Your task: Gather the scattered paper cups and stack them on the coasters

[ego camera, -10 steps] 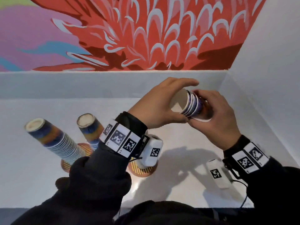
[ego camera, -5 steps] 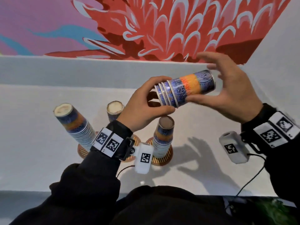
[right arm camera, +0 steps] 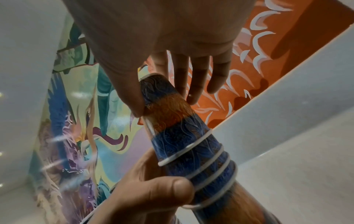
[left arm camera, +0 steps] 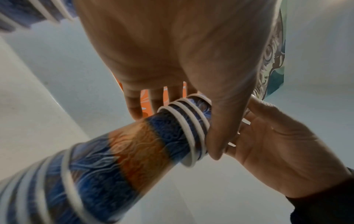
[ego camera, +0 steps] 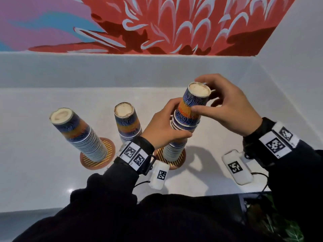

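Three upside-down stacks of blue-and-orange paper cups stand on round striped coasters: a tall leaning left stack (ego camera: 78, 135) on its coaster (ego camera: 104, 159), a middle stack (ego camera: 127, 123), and a right stack (ego camera: 174, 151) on a coaster (ego camera: 180, 161). A short bunch of nested cups (ego camera: 190, 105), base up, sits over the top of the right stack (left arm camera: 134, 151). My left hand (ego camera: 173, 123) grips the bunch's white rims (left arm camera: 187, 128). My right hand (ego camera: 202, 95) pinches its upper end (right arm camera: 168, 109) between thumb and fingers.
The white counter (ego camera: 43, 172) ends at a raised white ledge (ego camera: 87, 70) under a red flower mural. A white wall (ego camera: 288, 75) closes the right side. The counter's front edge runs under my arms, with green leaves (ego camera: 279, 224) at the lower right.
The bunch of cups has turned from lying sideways in the air to base up and has come down onto the right stack. Both hands came down with it.
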`<move>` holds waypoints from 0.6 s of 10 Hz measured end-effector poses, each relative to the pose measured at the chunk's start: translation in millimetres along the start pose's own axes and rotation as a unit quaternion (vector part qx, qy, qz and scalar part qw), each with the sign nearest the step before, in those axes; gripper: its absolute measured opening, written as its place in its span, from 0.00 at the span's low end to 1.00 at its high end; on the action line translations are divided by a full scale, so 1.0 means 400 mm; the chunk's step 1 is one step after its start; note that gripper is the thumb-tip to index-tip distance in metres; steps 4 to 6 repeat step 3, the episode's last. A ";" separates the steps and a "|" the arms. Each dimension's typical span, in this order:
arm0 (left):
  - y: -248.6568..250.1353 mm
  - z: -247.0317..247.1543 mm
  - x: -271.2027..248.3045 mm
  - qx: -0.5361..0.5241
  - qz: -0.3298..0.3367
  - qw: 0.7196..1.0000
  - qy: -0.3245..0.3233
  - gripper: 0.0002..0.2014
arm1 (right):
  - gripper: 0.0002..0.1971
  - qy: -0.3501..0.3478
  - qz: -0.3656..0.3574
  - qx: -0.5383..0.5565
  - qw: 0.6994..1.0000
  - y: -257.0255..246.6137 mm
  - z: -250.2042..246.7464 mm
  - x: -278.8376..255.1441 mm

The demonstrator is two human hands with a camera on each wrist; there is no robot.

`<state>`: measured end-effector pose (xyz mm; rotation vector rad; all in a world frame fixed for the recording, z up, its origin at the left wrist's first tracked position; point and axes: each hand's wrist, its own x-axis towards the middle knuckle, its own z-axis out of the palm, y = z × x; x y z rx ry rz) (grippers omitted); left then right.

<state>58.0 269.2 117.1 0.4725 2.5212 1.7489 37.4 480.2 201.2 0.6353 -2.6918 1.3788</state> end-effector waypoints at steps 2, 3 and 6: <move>-0.018 -0.011 -0.010 -0.011 -0.008 1.000 -0.005 0.49 | 0.36 -0.010 0.043 -0.017 0.999 0.021 0.039 -0.038; -0.010 -0.019 -0.010 -0.024 -0.006 1.000 0.002 0.45 | 0.34 -0.003 0.062 -0.011 0.998 0.022 0.051 -0.045; -0.010 -0.019 -0.010 -0.024 -0.006 1.000 0.002 0.45 | 0.34 -0.003 0.062 -0.011 0.998 0.022 0.051 -0.045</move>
